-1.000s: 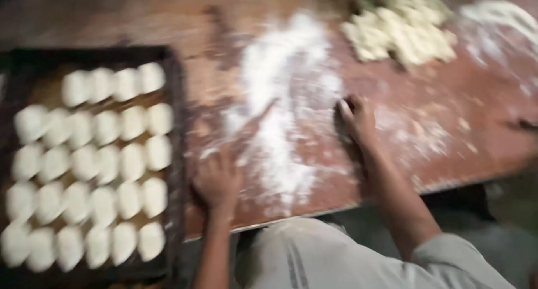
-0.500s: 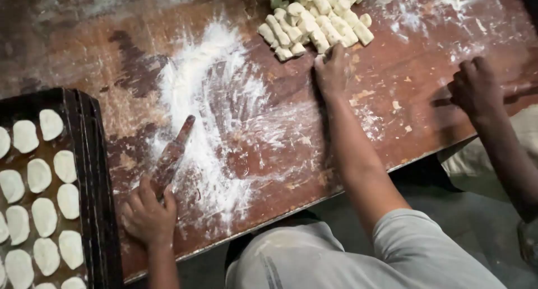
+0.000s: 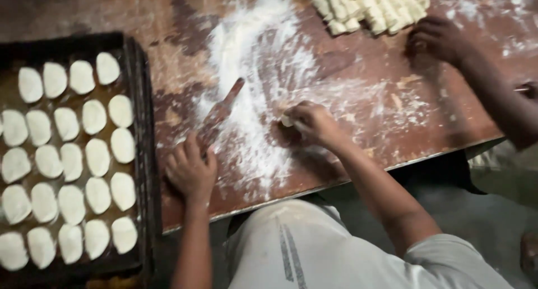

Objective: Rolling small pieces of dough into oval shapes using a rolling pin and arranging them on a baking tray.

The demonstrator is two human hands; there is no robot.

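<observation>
- Far left: dark baking tray point(image 3: 140, 98) on the table point(image 3: 168, 20), filled with rows of flattened pale dough ovals point(image 3: 73, 154).
- Left hand point(image 3: 190, 171) clenched on the near end of a wooden rolling pin point(image 3: 221, 112); stiff, light, probably flour-slick, best gripped at the narrow handle.
- Flour patch point(image 3: 252, 59) spread beneath and beyond the pin.
- Right hand point(image 3: 314, 123) pinching a small dough piece point(image 3: 287, 121) on the floured wood; soft, likely tacky, easily dented, better lifted lightly by the edges.
- Top right: heap of cut dough pieces point(image 3: 370, 8), another person's hand point(image 3: 437, 39) beside it.
</observation>
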